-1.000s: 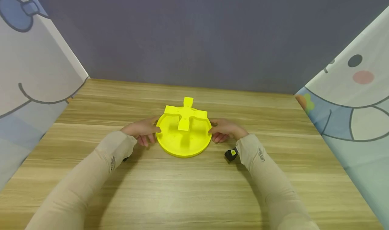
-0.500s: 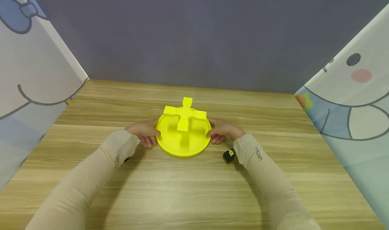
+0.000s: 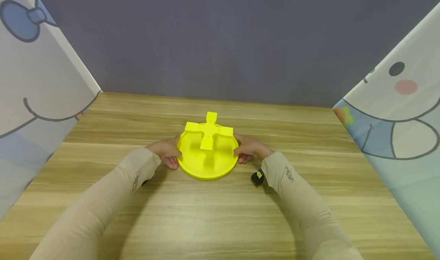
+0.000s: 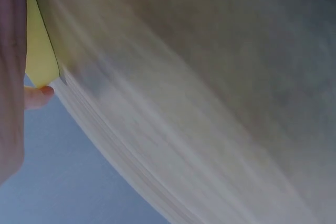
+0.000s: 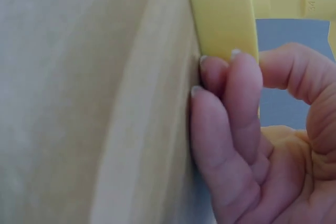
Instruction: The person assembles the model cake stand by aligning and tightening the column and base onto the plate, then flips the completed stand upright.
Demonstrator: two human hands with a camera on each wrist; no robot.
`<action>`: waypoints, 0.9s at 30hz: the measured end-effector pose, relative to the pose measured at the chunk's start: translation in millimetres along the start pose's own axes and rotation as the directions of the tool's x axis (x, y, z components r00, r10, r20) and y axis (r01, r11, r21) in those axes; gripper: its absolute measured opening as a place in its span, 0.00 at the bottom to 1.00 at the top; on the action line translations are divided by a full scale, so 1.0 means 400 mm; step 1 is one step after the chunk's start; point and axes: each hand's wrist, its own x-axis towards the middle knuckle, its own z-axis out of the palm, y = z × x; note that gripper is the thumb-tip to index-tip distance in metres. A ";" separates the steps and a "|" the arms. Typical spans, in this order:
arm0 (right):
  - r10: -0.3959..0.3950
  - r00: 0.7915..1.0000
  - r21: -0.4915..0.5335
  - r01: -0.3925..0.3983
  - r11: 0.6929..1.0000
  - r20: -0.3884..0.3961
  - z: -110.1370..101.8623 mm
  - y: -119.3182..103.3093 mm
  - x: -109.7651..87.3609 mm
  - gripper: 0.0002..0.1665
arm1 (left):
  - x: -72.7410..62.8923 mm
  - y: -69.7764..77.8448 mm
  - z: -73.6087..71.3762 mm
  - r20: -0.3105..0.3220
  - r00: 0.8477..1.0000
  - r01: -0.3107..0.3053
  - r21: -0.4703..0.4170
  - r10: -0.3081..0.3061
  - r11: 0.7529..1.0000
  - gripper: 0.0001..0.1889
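Note:
A round, shallow yellow tray (image 3: 192,164) lies on the wooden table in the head view. Above its far half stands a yellow cross-shaped piece (image 3: 209,130) with four arms, its support mostly hidden. At the tray's left edge my left hand (image 3: 166,149) holds the rim, thumb over the inside. My right hand (image 3: 251,147) grips the opposite edge in the same way. The right wrist view shows its curled fingers (image 5: 231,108) against the tray's outer wall (image 5: 226,14), thumb on the inner side. Most of the left hand's grip is hidden in the left wrist view.
The wooden table (image 3: 213,214) spreads around the tray. A dark grey panel (image 3: 213,42) rises behind it, with cartoon-printed cloth (image 3: 409,138) on both sides. A small black device (image 3: 258,177) sits under my right wrist.
Both hands have slid slightly toward the near side along the rim, the left one also a little to the right. The tray and the cross piece look almost unmoved; the head view has shifted slightly.

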 end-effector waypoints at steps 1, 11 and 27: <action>-0.006 1.000 -0.007 0.006 1.000 0.002 0.002 0.001 0.001 0.58 | 0.001 -0.002 -0.001 0.002 1.000 0.007 -0.009 -0.007 1.000 0.48; -0.046 0.999 -0.007 0.046 0.999 0.027 -0.001 -0.002 -0.008 0.58 | -0.003 0.015 -0.008 0.013 1.000 0.016 -0.101 -0.015 0.995 0.51; -0.177 0.984 0.056 0.176 0.983 0.017 -0.004 0.018 -0.016 0.57 | -0.023 0.007 -0.017 -0.044 0.997 -0.065 -0.131 0.060 0.989 0.50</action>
